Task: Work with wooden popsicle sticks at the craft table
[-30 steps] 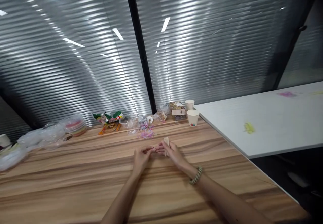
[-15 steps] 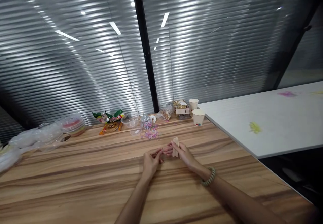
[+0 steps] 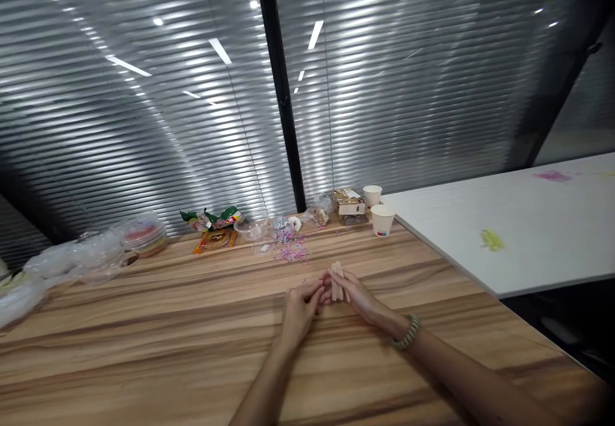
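Note:
My right hand (image 3: 353,293), with a beaded bracelet (image 3: 406,333) on its wrist, is closed on a few flat pale wooden sticks (image 3: 337,283) that stand nearly upright between thumb and fingers. Touching its fingertips from the left is my left hand (image 3: 302,307), pinched, with whatever it holds too small to make out. Both hands are just above the wood-grain table (image 3: 192,343). Beyond them lies a scatter of small pink and purple pieces (image 3: 292,251), and one tiny piece is just behind my left fingers.
Paper cups (image 3: 382,220) and a small box (image 3: 349,202) stand at the back edge. Snack packets (image 3: 216,238), clear plastic tubs (image 3: 252,227) and stacked lidded containers (image 3: 143,235) line the back left. A white table (image 3: 446,221) with a yellow smear (image 3: 492,239) adjoins on the right.
My left hand has moved slightly right, closer to my right hand, and the fingertips of both now meet. The sticks are spread a little more. The whole view has shifted slightly.

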`<act>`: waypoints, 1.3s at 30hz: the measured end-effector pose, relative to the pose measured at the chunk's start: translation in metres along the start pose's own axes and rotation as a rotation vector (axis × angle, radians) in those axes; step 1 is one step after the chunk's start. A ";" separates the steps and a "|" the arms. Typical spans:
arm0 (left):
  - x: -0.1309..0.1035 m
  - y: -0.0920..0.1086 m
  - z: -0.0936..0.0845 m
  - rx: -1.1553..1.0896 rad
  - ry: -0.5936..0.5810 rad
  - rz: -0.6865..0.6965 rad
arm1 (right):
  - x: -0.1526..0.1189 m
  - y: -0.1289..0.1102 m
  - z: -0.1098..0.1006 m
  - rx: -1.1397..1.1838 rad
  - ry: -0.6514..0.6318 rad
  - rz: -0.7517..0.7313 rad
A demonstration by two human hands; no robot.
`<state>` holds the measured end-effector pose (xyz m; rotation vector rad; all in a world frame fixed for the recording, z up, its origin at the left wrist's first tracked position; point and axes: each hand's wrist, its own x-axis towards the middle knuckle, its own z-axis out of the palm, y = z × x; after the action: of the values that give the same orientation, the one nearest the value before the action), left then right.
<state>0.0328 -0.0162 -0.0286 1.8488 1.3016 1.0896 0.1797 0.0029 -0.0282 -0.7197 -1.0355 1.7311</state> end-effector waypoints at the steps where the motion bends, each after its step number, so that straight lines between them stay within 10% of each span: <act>1: 0.000 0.000 0.000 0.014 0.019 0.000 | -0.002 -0.001 0.002 0.007 -0.017 0.011; 16: -0.006 0.012 0.002 0.107 0.146 -0.062 | -0.002 -0.004 0.000 -0.219 0.095 -0.136; 39: -0.010 0.026 -0.003 0.405 -0.036 -0.001 | 0.005 0.013 -0.011 -0.347 0.065 -0.105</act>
<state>0.0399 -0.0337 -0.0075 2.1436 1.5910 0.8297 0.1813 0.0092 -0.0449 -0.9148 -1.3210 1.4444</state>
